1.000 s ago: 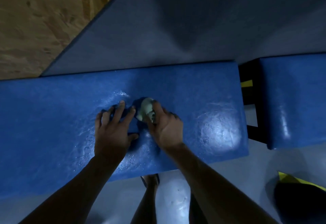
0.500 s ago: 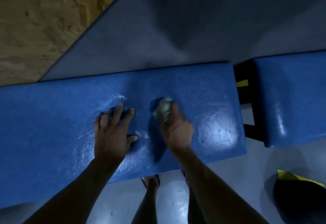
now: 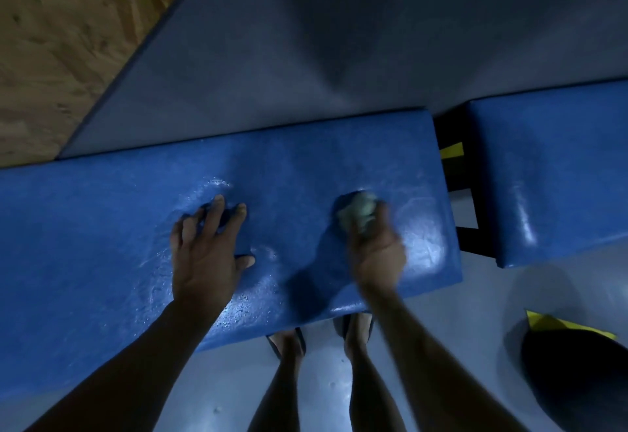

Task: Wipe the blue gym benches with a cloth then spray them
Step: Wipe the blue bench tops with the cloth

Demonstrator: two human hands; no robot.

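Note:
A long blue padded gym bench runs across the view, its surface shiny and wet in patches. My left hand rests flat on the pad near its middle, fingers spread. My right hand grips a small balled pale cloth and presses it on the pad close to the bench's right end; the hand is blurred. A second blue bench stands to the right, apart from both hands. No spray bottle is in view.
A black metal frame with a yellow label fills the gap between the benches. My legs and sandalled feet stand on the grey floor just below the pad. A dark round object on something yellow lies at the lower right. A wooden board is at upper left.
My right hand has slid the cloth rightwards along the pad, away from the left hand and toward the bench's right end. The left hand has stayed planted.

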